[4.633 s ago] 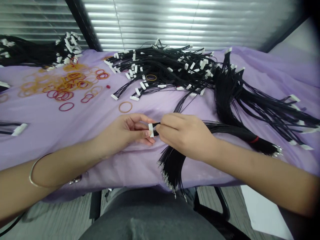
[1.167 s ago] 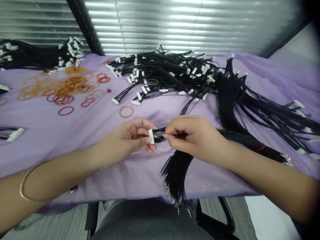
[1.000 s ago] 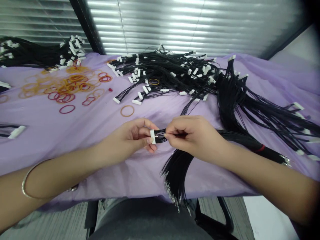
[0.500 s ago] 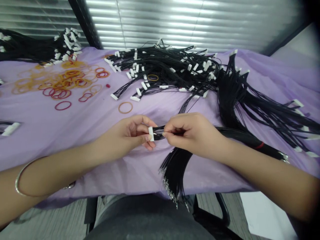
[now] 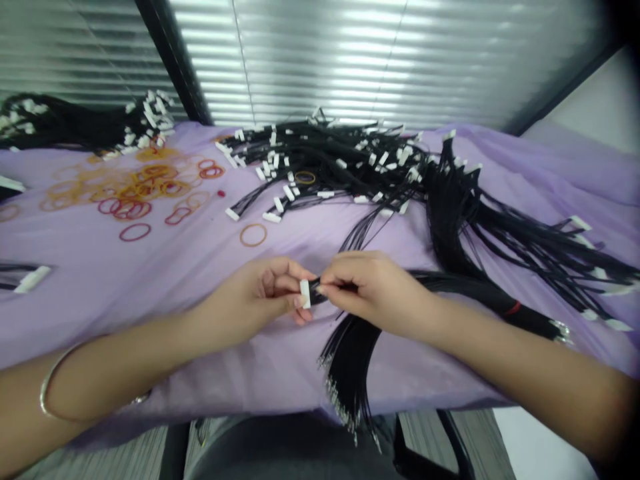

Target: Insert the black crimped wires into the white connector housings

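Observation:
Between the thumb and fingers of my left hand (image 5: 273,290) is a small white connector (image 5: 305,294), its black wires running off to the right. My right hand (image 5: 367,290) pinches a thin black wire close behind the connector; the wire's tip is hard to see at the fingers. Below my right hand a thick bundle of loose black wires (image 5: 353,370) with metal terminals hangs toward the table's front edge. More of the black wires (image 5: 460,287), tied with a red band (image 5: 513,308), stretch to the right behind my right wrist.
A heap of black cables with white connectors (image 5: 340,160) lies at the back, another pile (image 5: 75,123) at the far left. Orange and red rubber bands (image 5: 135,190) are scattered on the purple cloth (image 5: 200,267). One cable's connector (image 5: 33,279) rests at left.
My right hand has moved a little closer to the connector, and the gap of visible wire is shorter. The whole view has shifted, so the table sits lower.

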Tool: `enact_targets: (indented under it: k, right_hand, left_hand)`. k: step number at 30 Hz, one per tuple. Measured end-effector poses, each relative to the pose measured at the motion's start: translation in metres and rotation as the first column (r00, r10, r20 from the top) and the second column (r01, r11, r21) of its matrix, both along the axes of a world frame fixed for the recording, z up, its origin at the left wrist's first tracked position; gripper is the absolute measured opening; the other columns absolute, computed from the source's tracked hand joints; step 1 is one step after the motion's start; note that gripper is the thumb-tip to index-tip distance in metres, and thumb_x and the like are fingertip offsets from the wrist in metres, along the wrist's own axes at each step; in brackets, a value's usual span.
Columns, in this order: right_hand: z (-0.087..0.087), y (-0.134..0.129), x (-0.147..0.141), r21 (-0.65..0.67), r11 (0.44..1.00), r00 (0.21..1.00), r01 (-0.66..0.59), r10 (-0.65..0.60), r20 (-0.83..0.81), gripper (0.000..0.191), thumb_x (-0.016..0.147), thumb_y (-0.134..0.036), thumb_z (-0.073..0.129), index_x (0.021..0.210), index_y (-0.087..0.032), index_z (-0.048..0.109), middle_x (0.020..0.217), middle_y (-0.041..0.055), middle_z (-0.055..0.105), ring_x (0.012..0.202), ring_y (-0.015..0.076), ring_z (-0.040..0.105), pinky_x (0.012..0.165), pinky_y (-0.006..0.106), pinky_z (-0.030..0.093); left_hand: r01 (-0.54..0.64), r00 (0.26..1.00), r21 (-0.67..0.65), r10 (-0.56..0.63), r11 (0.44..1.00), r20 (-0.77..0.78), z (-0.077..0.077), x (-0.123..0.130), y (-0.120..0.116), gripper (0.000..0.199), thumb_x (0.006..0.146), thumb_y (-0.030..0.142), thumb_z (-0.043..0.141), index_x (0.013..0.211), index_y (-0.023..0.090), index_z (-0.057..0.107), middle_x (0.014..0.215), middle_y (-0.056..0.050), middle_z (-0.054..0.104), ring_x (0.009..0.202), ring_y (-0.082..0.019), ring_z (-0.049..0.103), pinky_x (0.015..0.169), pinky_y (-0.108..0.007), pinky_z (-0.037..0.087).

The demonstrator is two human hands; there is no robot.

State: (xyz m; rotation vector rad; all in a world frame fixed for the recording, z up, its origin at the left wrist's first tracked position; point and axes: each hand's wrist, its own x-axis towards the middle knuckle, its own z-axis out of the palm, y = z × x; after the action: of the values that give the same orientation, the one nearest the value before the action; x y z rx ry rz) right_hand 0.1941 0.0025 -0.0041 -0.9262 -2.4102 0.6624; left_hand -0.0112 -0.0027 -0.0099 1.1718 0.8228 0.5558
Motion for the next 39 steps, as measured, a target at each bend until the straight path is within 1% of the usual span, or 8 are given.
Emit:
enact_targets:
  k: [4, 7, 11, 13, 17, 22, 28, 39]
  right_hand:
    - [-0.003, 0.002, 0.001, 0.04, 0.999, 1.0, -0.01, 0.009, 0.019, 0.02, 0.088, -0.016, 0.053, 0.069, -0.013, 0.056, 0.065, -0.0007, 0.054, 0.062, 0.0082, 0.048, 0.061, 0.02, 0.037]
    - [0.011, -0.004, 0.006, 0.184, 0.983, 0.996, -0.004, -0.012, 0.086, 0.014, 0.091, -0.021, 0.052, 0.086, -0.012, 0.06, 0.083, 0.0052, 0.059, 0.077, 0.013, 0.053, 0.07, 0.024, 0.043]
    - [0.034, -0.019, 0.015, 0.413, 0.908, 0.958, 0.072, -0.178, 0.225, 0.017, 0.09, -0.023, 0.052, 0.098, -0.014, 0.063, 0.108, 0.013, 0.056, 0.095, 0.0214, 0.054, 0.083, 0.035, 0.046]
    - [0.037, -0.022, 0.018, 0.343, 0.938, 0.918, 0.054, -0.182, 0.353, 0.013, 0.09, -0.017, 0.051, 0.091, -0.015, 0.064, 0.099, 0.0103, 0.058, 0.085, 0.0179, 0.056, 0.076, 0.031, 0.046]
    - [0.026, -0.017, 0.019, 0.13, 0.989, 0.854, -0.073, -0.005, 0.52, 0.012, 0.088, -0.011, 0.052, 0.093, -0.017, 0.062, 0.088, 0.0046, 0.06, 0.071, 0.0124, 0.057, 0.065, 0.025, 0.043]
    - [0.017, -0.013, 0.017, 0.104, 0.993, 0.842, -0.057, -0.008, 0.54, 0.011, 0.091, -0.012, 0.05, 0.089, -0.018, 0.059, 0.084, 0.0018, 0.058, 0.073, 0.0144, 0.054, 0.068, 0.028, 0.041]
    - [0.018, -0.009, 0.021, 0.0, 0.998, 0.869, -0.058, 0.05, 0.492, 0.01, 0.089, -0.01, 0.052, 0.088, -0.019, 0.056, 0.09, 0.0014, 0.058, 0.082, 0.0151, 0.053, 0.075, 0.029, 0.042]
    - [0.031, 0.004, 0.029, -0.378, 0.887, 0.85, -0.267, 0.401, 0.341, 0.008, 0.089, -0.021, 0.057, 0.088, -0.018, 0.064, 0.087, -0.0012, 0.06, 0.088, 0.0119, 0.053, 0.081, 0.025, 0.04]
  left_hand:
    - [-0.026, 0.999, -0.002, 0.026, 1.0, 0.027, 0.0, 0.001, -0.002, 0.027, 0.08, 0.015, 0.065, 0.104, 0.014, 0.053, 0.073, -0.001, 0.071, 0.066, -0.013, 0.065, 0.07, -0.026, 0.051]
    - [-0.107, 0.992, 0.032, 0.105, 0.994, 0.075, 0.005, 0.002, -0.001, 0.028, 0.08, 0.013, 0.066, 0.107, 0.015, 0.059, 0.07, 0.001, 0.07, 0.065, -0.01, 0.064, 0.071, -0.023, 0.049]
    - [-0.2, 0.959, -0.204, 0.234, 0.958, 0.161, 0.01, 0.002, 0.001, 0.025, 0.077, 0.01, 0.069, 0.102, 0.014, 0.068, 0.075, 0.0, 0.072, 0.071, -0.01, 0.066, 0.076, -0.021, 0.049]
    - [-0.192, 0.946, -0.282, 0.253, 0.94, 0.2, 0.01, 0.002, 0.002, 0.031, 0.072, 0.008, 0.071, 0.103, 0.014, 0.069, 0.079, 0.0, 0.073, 0.073, -0.01, 0.067, 0.076, -0.019, 0.049]
    - [-0.226, 0.951, -0.234, 0.267, 0.945, 0.157, 0.006, 0.001, 0.005, 0.03, 0.067, 0.009, 0.078, 0.095, 0.013, 0.07, 0.077, -0.001, 0.073, 0.07, -0.009, 0.067, 0.071, -0.017, 0.049]
    - [-0.195, 0.974, -0.08, 0.203, 0.977, 0.101, 0.0, 0.003, 0.007, 0.017, 0.07, 0.022, 0.079, 0.08, 0.014, 0.068, 0.069, -0.001, 0.071, 0.064, -0.011, 0.065, 0.067, -0.021, 0.051]
    - [-0.107, 0.993, 0.013, 0.106, 0.994, 0.05, 0.004, 0.002, 0.009, 0.023, 0.069, 0.008, 0.075, 0.088, 0.014, 0.064, 0.076, 0.001, 0.07, 0.071, -0.008, 0.064, 0.069, -0.017, 0.048]
    - [-0.088, 0.995, 0.004, 0.088, 0.996, -0.044, 0.005, 0.002, 0.011, 0.026, 0.066, 0.005, 0.072, 0.088, 0.013, 0.061, 0.072, 0.001, 0.068, 0.066, -0.009, 0.062, 0.064, -0.016, 0.047]
